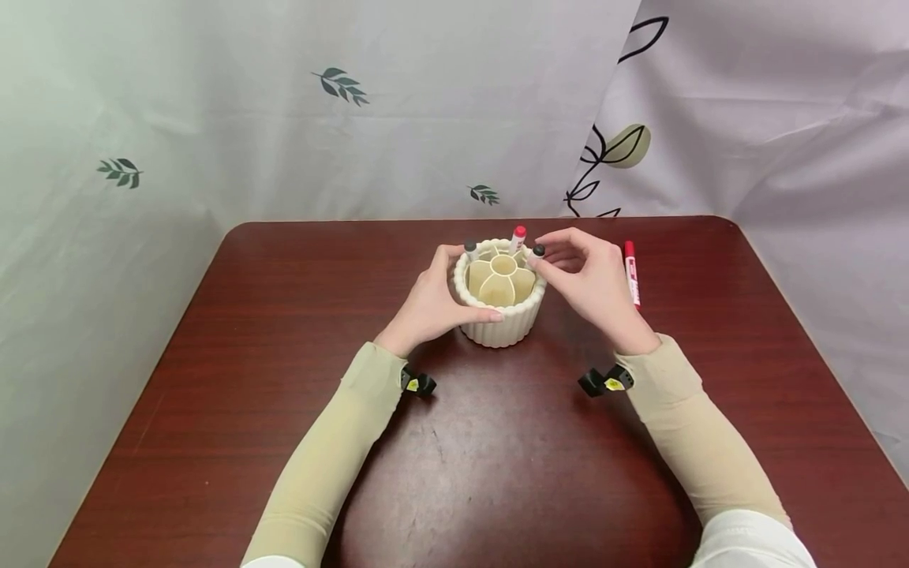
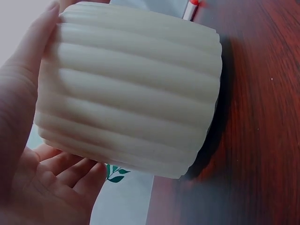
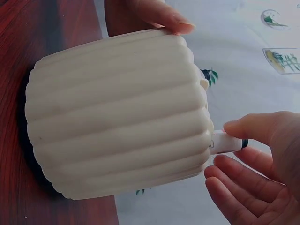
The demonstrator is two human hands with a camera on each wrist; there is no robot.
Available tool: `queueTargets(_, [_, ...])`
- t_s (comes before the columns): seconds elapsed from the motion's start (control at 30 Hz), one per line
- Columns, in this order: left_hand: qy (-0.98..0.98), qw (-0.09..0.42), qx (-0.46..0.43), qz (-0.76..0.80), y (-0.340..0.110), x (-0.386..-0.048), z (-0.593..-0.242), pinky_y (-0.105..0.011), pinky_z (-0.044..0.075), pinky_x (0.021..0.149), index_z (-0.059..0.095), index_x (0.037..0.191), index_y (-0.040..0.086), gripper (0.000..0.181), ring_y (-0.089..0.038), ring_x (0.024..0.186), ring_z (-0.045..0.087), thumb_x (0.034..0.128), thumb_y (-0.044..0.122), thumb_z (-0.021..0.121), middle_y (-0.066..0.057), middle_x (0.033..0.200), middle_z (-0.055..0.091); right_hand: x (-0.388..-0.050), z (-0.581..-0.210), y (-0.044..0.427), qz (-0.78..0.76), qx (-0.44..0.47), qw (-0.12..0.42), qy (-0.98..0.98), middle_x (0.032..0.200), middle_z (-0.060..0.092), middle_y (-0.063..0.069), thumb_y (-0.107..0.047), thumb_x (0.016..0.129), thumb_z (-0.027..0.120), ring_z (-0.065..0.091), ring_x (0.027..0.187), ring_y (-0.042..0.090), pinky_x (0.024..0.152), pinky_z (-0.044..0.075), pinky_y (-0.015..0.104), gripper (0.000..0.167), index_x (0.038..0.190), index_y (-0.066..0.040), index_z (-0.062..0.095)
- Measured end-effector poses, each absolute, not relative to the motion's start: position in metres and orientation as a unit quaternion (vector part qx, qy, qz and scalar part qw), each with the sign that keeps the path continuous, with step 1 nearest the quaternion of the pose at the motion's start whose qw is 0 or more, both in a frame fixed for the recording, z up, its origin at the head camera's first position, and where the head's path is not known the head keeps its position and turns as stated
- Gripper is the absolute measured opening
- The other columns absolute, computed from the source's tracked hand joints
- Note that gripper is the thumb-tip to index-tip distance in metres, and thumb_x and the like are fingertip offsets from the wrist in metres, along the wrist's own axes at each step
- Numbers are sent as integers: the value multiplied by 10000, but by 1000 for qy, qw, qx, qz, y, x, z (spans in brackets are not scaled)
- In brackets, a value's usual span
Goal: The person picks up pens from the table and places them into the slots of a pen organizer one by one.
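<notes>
A cream pen holder (image 1: 497,330) with ribbed sides and petal-shaped compartments stands upright on the table. My left hand (image 1: 435,304) grips its left side, thumb across the front rim and fingers round the back. At the right rim, my right hand (image 1: 595,276) pinches a white marker with a black end (image 3: 225,142) between thumb and finger; its lower part is hidden inside the holder. A red-ended marker (image 1: 518,238) stands in a rear compartment. Another dark-ended marker (image 1: 472,250) stands at the left rim beside my left fingers.
A red-capped whiteboard marker (image 1: 633,276) lies on the dark reddish wooden table (image 1: 497,473), right of my right hand. Behind the table's far edge hangs a pale curtain (image 1: 426,142) with leaf prints.
</notes>
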State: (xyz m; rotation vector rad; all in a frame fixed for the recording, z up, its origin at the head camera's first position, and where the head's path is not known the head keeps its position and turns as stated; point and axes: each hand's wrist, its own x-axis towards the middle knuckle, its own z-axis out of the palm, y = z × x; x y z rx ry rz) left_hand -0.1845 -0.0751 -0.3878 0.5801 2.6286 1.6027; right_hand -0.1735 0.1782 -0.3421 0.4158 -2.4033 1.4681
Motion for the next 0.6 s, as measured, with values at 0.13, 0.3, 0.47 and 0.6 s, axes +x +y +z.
queueTargets(0.13, [844,-4,200,497,-79,-183,-388,-444,441,1054,381,1428,150,1089,-130,1238,527,597,544,964,7,1384,550,-168,-341,181,509,134,147,-837,989,734,2,-220,880,832,703,856,126,793,566,244,290,1140,-126,745])
queueTargets(0.3, [865,-19,203,459,-87,-177,-383,-404,421,1056,438,1415,183,1043,-129,1288,494,606,632,920,62,1402,542,-160,-340,186,513,122,152,-836,1037,746,64,-130,869,835,713,882,174,789,567,246,320,1170,-82,737])
queueTargets(0.47, [874,-32,208,438,-94,-171,-378,-396,408,1057,525,1350,203,930,-127,1297,484,630,665,887,104,1371,556,-151,-337,193,518,111,158,-833,1042,744,48,-148,872,833,713,879,150,786,563,235,294,1151,-106,748])
queueTargets(0.6, [871,-42,217,439,-97,-169,-375,-385,390,1076,567,1283,212,811,-86,1305,471,664,623,892,106,1375,561,-145,-335,202,520,101,165,-832,1026,739,-1,-223,873,838,709,892,125,806,558,233,284,1135,-152,755])
